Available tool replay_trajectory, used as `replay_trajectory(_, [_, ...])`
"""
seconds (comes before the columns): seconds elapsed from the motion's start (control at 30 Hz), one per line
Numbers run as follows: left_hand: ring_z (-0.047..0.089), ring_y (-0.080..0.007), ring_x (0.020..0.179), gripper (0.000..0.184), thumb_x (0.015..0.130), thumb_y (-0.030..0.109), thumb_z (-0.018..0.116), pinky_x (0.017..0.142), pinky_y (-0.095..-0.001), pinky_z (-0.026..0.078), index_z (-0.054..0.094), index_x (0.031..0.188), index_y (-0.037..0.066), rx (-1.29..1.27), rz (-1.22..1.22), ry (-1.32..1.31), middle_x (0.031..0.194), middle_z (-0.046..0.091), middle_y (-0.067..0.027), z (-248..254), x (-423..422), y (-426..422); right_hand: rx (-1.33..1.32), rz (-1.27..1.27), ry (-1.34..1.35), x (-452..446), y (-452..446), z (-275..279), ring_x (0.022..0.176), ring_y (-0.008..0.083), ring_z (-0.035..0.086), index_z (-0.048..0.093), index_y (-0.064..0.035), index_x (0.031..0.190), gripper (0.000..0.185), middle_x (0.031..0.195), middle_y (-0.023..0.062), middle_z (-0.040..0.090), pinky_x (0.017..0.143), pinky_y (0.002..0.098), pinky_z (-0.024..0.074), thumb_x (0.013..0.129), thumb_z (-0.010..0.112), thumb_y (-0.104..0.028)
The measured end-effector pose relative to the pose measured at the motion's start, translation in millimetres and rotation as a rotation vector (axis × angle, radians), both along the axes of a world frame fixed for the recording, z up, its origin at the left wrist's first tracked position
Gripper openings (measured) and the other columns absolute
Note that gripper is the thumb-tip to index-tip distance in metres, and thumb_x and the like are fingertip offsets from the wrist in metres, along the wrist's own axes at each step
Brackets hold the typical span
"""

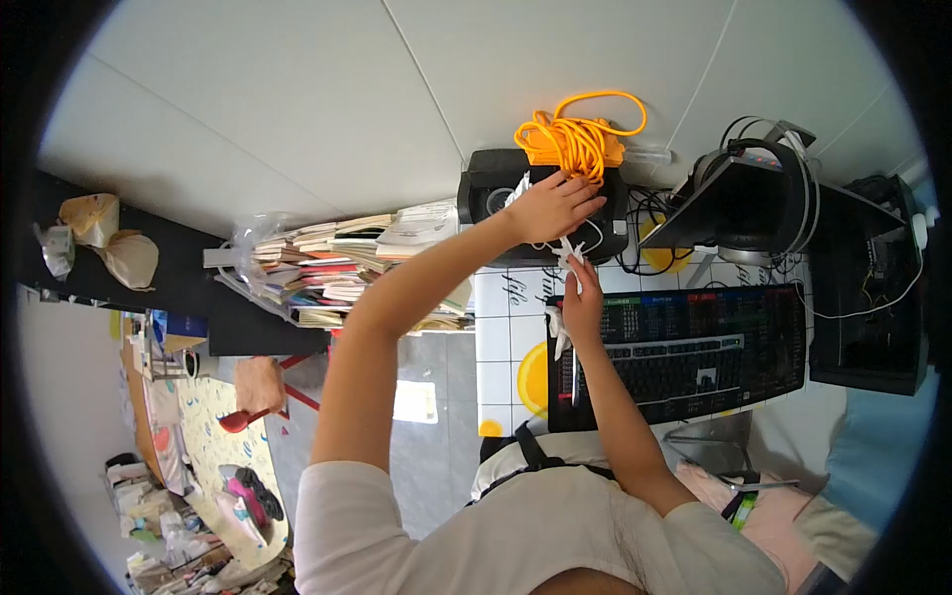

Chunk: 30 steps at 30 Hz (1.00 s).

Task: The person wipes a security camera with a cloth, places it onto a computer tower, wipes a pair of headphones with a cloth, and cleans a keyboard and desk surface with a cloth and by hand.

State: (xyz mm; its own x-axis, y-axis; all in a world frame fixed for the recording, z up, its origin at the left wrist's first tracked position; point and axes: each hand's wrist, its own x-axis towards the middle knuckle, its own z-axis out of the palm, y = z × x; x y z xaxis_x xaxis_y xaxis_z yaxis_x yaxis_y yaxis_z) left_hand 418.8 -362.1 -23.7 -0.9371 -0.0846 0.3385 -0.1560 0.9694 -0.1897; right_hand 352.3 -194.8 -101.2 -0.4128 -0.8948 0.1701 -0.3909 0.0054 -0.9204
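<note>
My left hand [555, 206] reaches over a black box-shaped device [486, 178], just below a coil of orange cable [580, 139]. Its fingers bend down with the thumb side hidden, and what they hold cannot be made out. White material shows on both sides of this hand, with a thin white loop beneath it. Lower down, my right hand [583, 302] is closed on a bunched white cord-like thing [570, 254], whose exact kind is unclear. A crumpled white piece [557, 332] lies beside my right wrist.
A black keyboard [674, 372] rests on a large printed mat [773, 347] to the right. Behind it stand a monitor [754, 193] with headphones and a black computer case [873, 327]. Stacked papers and folders [327, 263] fill the left. Black cables [650, 213] tangle beside the device.
</note>
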Motion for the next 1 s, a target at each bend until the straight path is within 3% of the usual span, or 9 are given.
replay_trajectory(0.1, [0.042,-0.0204,0.113,0.047,0.079,0.026,0.053,0.094,-0.0366,0.031,0.045,0.122,0.009,0.084,0.025,0.033,0.116,0.05,-0.0065,-18.3,-0.3,12.6,-0.015,-0.004,-0.098,0.0,-3.4,3.6,0.109,0.0307,0.048,0.054,-0.0013,0.113,0.029,0.115,0.0203,0.051,0.093,0.0335,0.0362,0.086,0.046,-0.006])
replay_trajectory(0.23, [0.041,-0.0228,0.114,0.045,0.079,0.024,0.053,0.097,-0.0405,0.028,0.047,0.12,0.009,0.227,0.131,0.164,0.12,0.048,-0.0078,-31.3,12.3,30.5,-0.063,-0.088,0.036,4.8,-7.9,-5.5,0.101,0.0284,0.051,0.054,-0.0016,0.113,0.029,0.108,0.0176,0.053,0.087,0.0319,0.0388,0.085,0.046,-0.003])
replay_trajectory(0.27, [0.041,-0.0236,0.114,0.044,0.079,0.023,0.053,0.097,-0.0413,0.028,0.047,0.12,0.009,0.257,0.176,0.196,0.121,0.047,-0.0078,-32.5,14.7,34.8,0.006,-0.074,-0.009,4.5,-8.2,-7.7,0.108,0.0325,0.047,0.052,-0.0032,0.116,0.03,0.115,0.0201,0.049,0.091,0.0349,0.0369,0.086,0.046,-0.007])
replay_trajectory(0.33, [0.041,-0.0262,0.113,0.043,0.078,0.02,0.055,0.096,-0.0422,0.029,0.047,0.119,0.009,0.297,0.308,0.284,0.121,0.046,-0.0098,-31.5,20.1,42.8,0.037,-0.051,-0.042,3.7,-10.0,-5.8,0.114,0.0365,0.043,0.05,-0.0041,0.119,0.033,0.123,0.0227,0.045,0.094,0.0378,0.0356,0.087,0.046,-0.011])
replay_trajectory(0.47, [0.039,-0.0324,0.113,0.046,0.075,0.015,0.059,0.096,-0.0438,0.026,0.047,0.119,0.008,0.397,0.562,0.532,0.122,0.043,-0.0136,-38.0,31.7,47.3,-0.067,-0.094,-0.008,-0.8,-9.0,0.9,0.103,0.033,0.05,0.05,-0.0016,0.117,0.031,0.114,0.019,0.05,0.086,0.0341,0.0402,0.086,0.045,-0.005])
replay_trajectory(0.57, [0.038,-0.034,0.114,0.04,0.082,0.016,0.052,0.096,-0.0444,0.026,0.047,0.121,0.009,0.387,0.804,0.596,0.122,0.044,-0.0157,-50.8,36.0,50.9,-0.079,-0.112,-0.089,-3.2,-5.6,1.6,0.099,0.0312,0.052,0.051,-0.0011,0.115,0.03,0.109,0.0174,0.051,0.083,0.0323,0.0416,0.085,0.045,-0.003])
replay_trajectory(0.77, [0.036,-0.0313,0.12,0.037,0.086,0.018,0.047,0.1,-0.0444,0.023,0.047,0.119,0.002,0.448,0.723,0.619,0.126,0.044,-0.0154,-80.1,45.0,47.7,-0.095,-0.084,-0.014,-0.5,-9.4,1.7,0.096,0.0305,0.053,0.051,-0.0015,0.115,0.031,0.108,0.016,0.052,0.08,0.0323,0.0427,0.084,0.047,0.0])
replay_trajectory(0.9, [0.036,-0.0306,0.121,0.035,0.087,0.017,0.046,0.102,-0.0441,0.023,0.049,0.117,0.0,0.48,0.696,0.589,0.126,0.044,-0.0145,-72.5,49.8,48.2,-0.067,-0.088,-0.047,7.7,-9.2,4.2,0.097,0.0269,0.054,0.052,-0.0007,0.114,0.03,0.109,0.0147,0.053,0.08,0.0309,0.043,0.084,0.047,-0.001])
replay_trajectory(1.0, [0.042,-0.0333,0.112,0.036,0.084,0.015,0.049,0.096,-0.0428,0.03,0.049,0.117,0.001,0.46,0.629,0.641,0.121,0.048,-0.0164,-69.3,54.2,49.4,-0.019,-0.049,-0.104,9.7,-4.1,-0.1,0.102,0.0277,0.053,0.05,-0.0005,0.115,0.031,0.113,0.015,0.052,0.082,0.0299,0.0424,0.085,0.047,0.0])
